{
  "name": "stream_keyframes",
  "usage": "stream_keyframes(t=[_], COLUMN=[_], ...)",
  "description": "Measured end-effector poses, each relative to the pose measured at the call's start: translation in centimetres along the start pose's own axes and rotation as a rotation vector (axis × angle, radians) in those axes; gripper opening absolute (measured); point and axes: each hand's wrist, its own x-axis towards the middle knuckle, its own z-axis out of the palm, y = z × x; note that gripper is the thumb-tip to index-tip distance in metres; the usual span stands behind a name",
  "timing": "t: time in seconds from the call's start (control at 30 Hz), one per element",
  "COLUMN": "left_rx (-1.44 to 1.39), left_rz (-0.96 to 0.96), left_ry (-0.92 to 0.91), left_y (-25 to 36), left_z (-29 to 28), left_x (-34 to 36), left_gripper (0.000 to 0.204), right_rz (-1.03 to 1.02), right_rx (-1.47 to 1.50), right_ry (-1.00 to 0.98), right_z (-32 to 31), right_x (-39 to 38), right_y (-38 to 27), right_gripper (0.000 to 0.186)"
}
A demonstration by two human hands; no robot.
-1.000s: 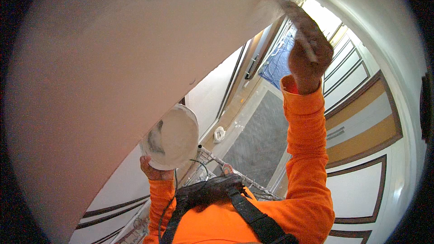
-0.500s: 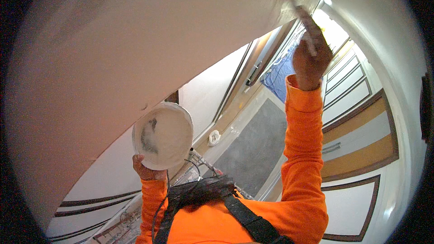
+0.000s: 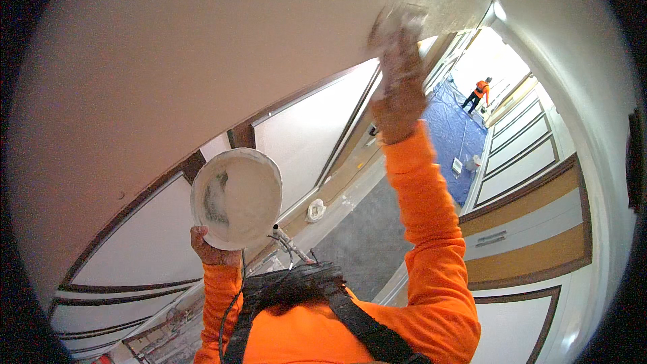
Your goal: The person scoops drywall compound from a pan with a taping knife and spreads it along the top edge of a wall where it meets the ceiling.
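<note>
My left hand (image 3: pixel 214 249) grips the lower rim of a shallow round off-white dish (image 3: pixel 253 192). The dish is smeared with a pale paste and has a dark grey patch inside. Overhead, my right hand (image 3: pixel 399 104) is raised to the pale ceiling (image 3: pixel 236 47), closed round a flat tool (image 3: pixel 399 23) that looks like a putty knife. Motion blurs the tool and fingers, so its edge is unclear. A wet-looking, lighter patch shows on the ceiling beside it.
Below is a grey floor (image 3: pixel 360 239), with a blue sheet (image 3: pixel 441 121) farther off. A person in orange (image 3: pixel 479 94) stands on the sheet. Panelled doors (image 3: pixel 526 229) line the right side. A white roll-like item (image 3: pixel 315 210) lies by the left wall.
My right hand has swept left along the ceiling with the tool. The dish has shifted slightly left in my left hand. The far person and more of the blue sheet have come into view.
</note>
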Motion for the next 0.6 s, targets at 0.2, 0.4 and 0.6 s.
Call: stream_keyframes(t=[0.2, 0.4, 0.6], left_rx=[-0.011, -0.009, 0.041], left_rz=[0.006, 0.019, 0.099], left_ry=[-0.017, -0.018, 0.000], left_y=[-1.4, -1.8, -2.9], left_z=[-1.0, -2.1, -1.8], left_x=[0.4, 0.8, 1.7], left_gripper=[0.062, 0.063, 0.066], right_rz=[0.404, -0.006, 0.086], right_rx=[0.217, -0.233, -0.062], right_ry=[0.042, -0.092, -0.316], right_z=[-1.7, -1.2, -4.3], right_x=[-7.0, 3.2, -3.8], right_y=[-4.8, -2.8, -4.9], right_gripper=[0.031, 0.030, 0.034])
